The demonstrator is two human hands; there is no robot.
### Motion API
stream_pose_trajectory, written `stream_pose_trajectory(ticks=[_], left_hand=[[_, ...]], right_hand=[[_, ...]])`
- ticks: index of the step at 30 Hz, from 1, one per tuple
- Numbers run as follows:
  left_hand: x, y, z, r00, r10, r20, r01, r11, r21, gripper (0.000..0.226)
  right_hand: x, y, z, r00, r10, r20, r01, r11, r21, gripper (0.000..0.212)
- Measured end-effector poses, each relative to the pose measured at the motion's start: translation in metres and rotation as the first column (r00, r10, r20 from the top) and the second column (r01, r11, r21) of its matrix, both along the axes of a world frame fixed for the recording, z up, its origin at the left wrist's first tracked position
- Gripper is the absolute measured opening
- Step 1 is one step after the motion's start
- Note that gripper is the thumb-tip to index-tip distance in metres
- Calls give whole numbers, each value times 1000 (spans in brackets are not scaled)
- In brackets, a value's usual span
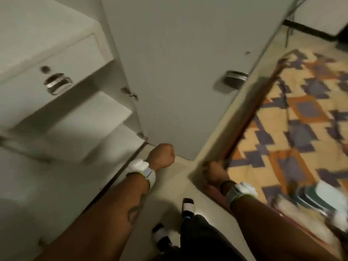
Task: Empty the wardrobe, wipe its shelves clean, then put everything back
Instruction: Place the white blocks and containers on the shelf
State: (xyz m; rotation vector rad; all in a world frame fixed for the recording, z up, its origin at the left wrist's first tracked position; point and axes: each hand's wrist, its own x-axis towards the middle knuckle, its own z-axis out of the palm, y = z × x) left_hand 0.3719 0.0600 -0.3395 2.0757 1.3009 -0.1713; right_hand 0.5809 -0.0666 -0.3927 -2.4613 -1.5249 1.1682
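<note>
Left hand (162, 155) fisted, nothing seen in it; right hand (213, 172) blurred (grip unreadable); folded stack (318, 196) on bed (282, 113) probably soft, light: lift from underneath.

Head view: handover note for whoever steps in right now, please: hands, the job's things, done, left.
Left hand: curled in a fist by the open wardrobe door, nothing visible in it.
Right hand: blurred at the bed's edge; grip unclear.
Shelves in view are bare; blurred folded items lie on the patterned blanket.
Done: emptying, apparently. Left: wiping status unknown; putting everything back.
</note>
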Motion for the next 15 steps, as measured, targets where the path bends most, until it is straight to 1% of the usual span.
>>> stream_pose_trajectory(ticks=[1,3,4,6,8,10,11,13,15], left_hand=[[17,-19,-9,1000,-25,-14,25,999,-27,23],[61,-58,-27,994,-102,-42,99,992,-79,25],[81,-75,-34,987,-149,-56,143,985,-92,25],[119,-101,-44,967,-239,-90,226,965,-135,25],[173,-132,-58,934,-343,-98,326,932,-158,28],[224,-157,-62,898,-427,-106,406,897,-176,28],[251,-170,-64,884,-456,-108,429,880,-201,28],[307,-193,-83,857,-510,-81,486,850,-204,28],[362,-219,-100,841,-529,-114,497,838,-226,26]], right_hand=[[16,-30,-1,999,-50,-1,50,998,-37,31],[53,-90,-1,983,-184,16,185,981,-64,34],[72,-116,-5,965,-260,26,261,963,-62,36],[107,-161,-10,924,-377,57,381,922,-64,32],[153,-215,-24,865,-497,76,500,865,-43,26],[191,-254,-31,808,-583,83,586,810,-18,24],[209,-272,-33,785,-614,83,617,786,-21,24],[253,-307,-43,731,-677,87,680,733,-2,22],[305,-339,-53,659,-751,42,752,659,-1,20]])
